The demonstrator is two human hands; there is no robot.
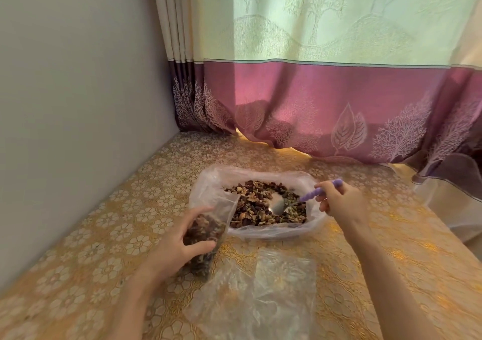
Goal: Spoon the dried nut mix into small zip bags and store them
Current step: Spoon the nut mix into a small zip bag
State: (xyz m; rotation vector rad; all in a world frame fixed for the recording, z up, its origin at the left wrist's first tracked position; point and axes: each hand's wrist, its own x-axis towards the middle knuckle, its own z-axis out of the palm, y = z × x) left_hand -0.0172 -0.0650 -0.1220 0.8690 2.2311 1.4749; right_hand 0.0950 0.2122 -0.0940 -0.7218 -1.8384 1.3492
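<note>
Zip bag (206, 235) in L hand (174, 248).

Purple-handled spoon (307, 196), gold floral tablecloth (130, 235), cream-and-mauve tree-patterned curtain (326, 79).

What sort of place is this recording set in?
Probably a room in a home: a table under a gold floral cloth stands in a wall corner, against a green-and-purple curtain with light behind.
</note>
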